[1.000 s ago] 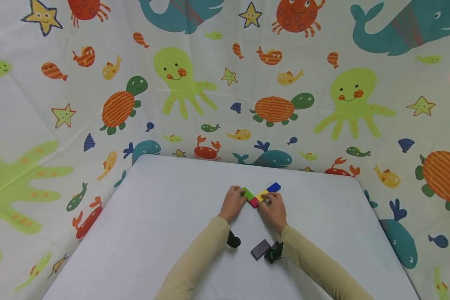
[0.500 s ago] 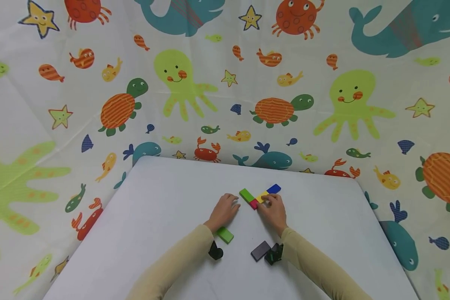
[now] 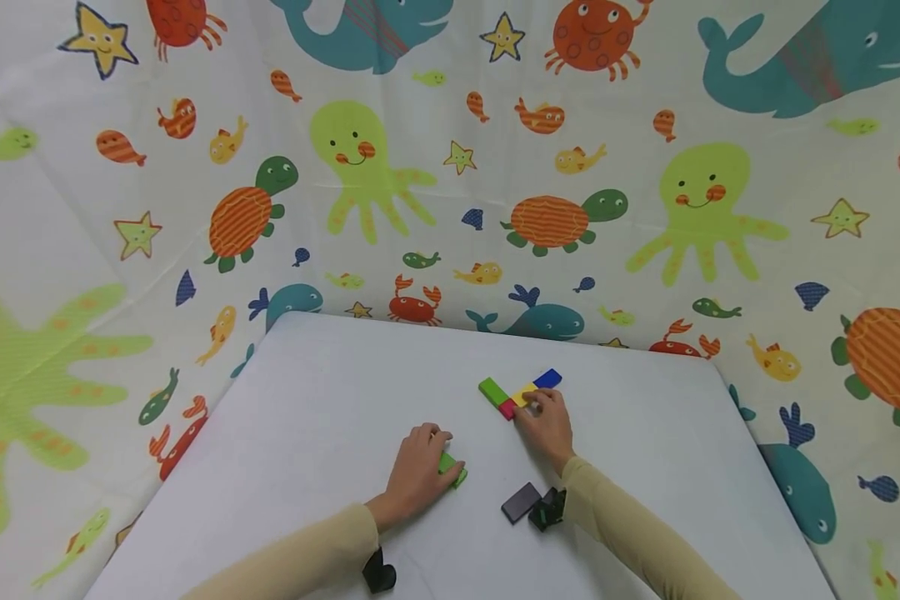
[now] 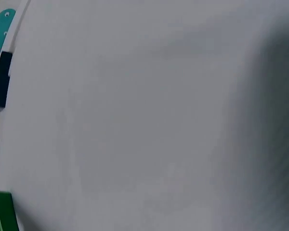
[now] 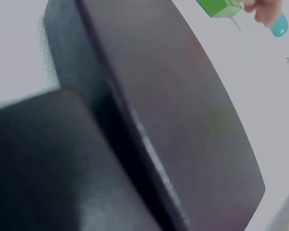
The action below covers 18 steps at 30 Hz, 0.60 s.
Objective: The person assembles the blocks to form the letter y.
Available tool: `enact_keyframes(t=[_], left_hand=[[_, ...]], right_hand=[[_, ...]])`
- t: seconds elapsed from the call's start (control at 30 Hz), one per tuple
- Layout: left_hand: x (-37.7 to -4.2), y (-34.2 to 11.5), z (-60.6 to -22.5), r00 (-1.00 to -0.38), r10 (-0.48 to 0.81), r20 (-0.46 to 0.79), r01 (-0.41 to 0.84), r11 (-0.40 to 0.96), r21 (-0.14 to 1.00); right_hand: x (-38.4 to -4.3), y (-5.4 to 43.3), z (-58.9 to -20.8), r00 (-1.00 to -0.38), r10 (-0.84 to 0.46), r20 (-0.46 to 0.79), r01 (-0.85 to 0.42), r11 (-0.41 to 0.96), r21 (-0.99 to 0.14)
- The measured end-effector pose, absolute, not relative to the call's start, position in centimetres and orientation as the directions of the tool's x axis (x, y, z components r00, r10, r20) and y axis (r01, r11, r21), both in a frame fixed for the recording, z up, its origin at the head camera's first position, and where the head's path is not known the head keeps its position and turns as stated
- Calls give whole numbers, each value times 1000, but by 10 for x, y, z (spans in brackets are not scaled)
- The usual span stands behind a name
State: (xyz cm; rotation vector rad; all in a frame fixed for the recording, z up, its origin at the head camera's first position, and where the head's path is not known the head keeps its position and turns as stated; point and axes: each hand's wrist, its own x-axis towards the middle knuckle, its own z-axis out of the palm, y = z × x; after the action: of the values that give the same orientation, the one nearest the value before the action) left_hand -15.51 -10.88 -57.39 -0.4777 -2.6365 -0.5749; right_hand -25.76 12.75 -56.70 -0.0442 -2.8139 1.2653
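Block (image 3: 447, 461) under left hand (image 3: 416, 468), green, likely light, stiff; pinch long sides. Can't tell if gripped. Right hand (image 3: 547, 423) at red block (image 3: 507, 408), grip unclear.

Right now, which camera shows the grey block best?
The head view: there the grey block shows nearly whole. The right wrist view is closer but crops it top and bottom. The left wrist view has a dark shape at its left edge; I can't tell whether that's it.
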Motion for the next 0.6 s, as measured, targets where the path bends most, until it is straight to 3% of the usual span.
enact_keyframes(t=[0.3,0.6], left_hand=[[-127,-104,-572,-913,233,334,354,860,368],[-142,-98,-578,-912,199,359,382,731,565]], right_hand=[[-258,128,-567,-999,44,32,5,663,-749],[-258,129,-569,-998,48,42,0,661,-751]])
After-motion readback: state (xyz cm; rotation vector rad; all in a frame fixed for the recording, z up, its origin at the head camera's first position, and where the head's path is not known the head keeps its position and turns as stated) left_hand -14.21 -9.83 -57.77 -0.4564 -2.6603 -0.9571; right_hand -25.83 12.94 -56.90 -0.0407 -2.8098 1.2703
